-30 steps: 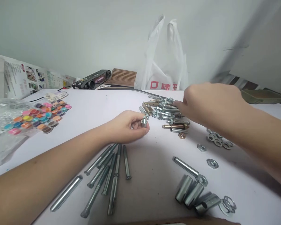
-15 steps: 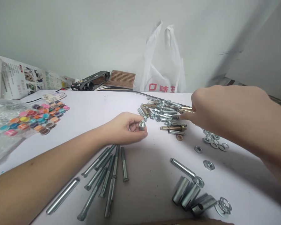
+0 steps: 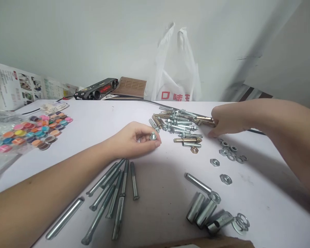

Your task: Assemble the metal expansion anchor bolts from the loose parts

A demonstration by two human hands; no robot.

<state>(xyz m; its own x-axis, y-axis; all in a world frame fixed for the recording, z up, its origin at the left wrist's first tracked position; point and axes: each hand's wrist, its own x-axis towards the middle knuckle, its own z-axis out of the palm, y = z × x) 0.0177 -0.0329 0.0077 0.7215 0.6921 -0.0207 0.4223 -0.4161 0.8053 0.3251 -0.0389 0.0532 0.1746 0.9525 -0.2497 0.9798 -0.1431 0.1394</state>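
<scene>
My left hand (image 3: 135, 139) is closed around a metal expansion bolt (image 3: 153, 136), its threaded end pointing up between thumb and fingertips. Most of the bolt's length is hidden in the palm. At the right end of a heap of silver and brass-coloured expansion bolts (image 3: 181, 129), my right hand (image 3: 227, 119) hangs low over the table. Its fingers are partly hidden and look apart, close to a brass-coloured bolt (image 3: 205, 119) and just beyond several nuts and washers (image 3: 231, 156). No held thing shows in it.
Long bolts with flared ends (image 3: 100, 215) lie below my left forearm. Metal sleeves (image 3: 206, 214) and ring washers (image 3: 242, 222) are at front right. Coloured discs (image 3: 31, 132) lie in clear plastic at left. A white plastic bag (image 3: 173, 75) stands behind the heap.
My right hand has drawn back from the silver bolts toward the right, and its extended finger no longer touches the heap. My left hand keeps the bolt. The view has shifted slightly.
</scene>
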